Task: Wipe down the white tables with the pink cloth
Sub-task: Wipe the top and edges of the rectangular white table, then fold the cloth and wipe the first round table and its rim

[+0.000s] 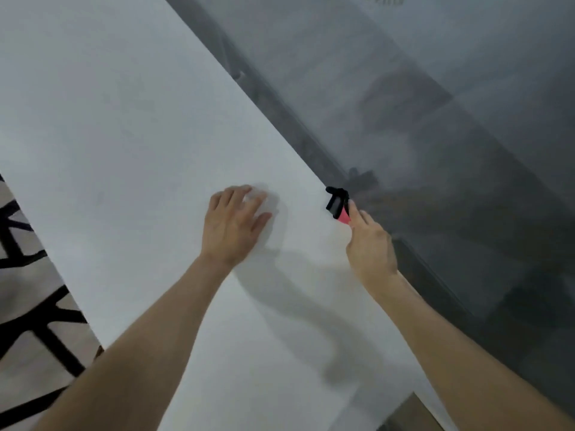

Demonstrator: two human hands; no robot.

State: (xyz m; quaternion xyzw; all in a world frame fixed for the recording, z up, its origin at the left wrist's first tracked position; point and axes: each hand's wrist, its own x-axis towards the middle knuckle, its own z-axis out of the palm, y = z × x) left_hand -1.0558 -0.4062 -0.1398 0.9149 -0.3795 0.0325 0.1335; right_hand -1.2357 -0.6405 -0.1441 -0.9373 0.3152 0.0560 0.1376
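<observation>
Left hand is palm-down on the white table, about mid-frame. Its fingers are roughly straight, slightly spread and holding nothing. The fingertips are motion-blurred, so I can't tell whether anything lies under them.

Right hand is at the table's far-right edge. Thumb and fingers pinch a small pink item with a black end. The black end points away from the person and sits right at the table edge. It's too blurred to tell whether it touches the top. The item looks stiff, and I can't confirm it is the cloth. No other pink thing is in view.

The hands are apart, left further in on the tabletop, right at the rim. Both forearms are bare and come in from the bottom of the frame. Their shadows fall on the table between them.

The table runs diagonally from top-left to bottom-right. Beyond its right edge is a dark glossy surface with hazy reflections. Off the left edge is a pale floor with thick black lines.
</observation>
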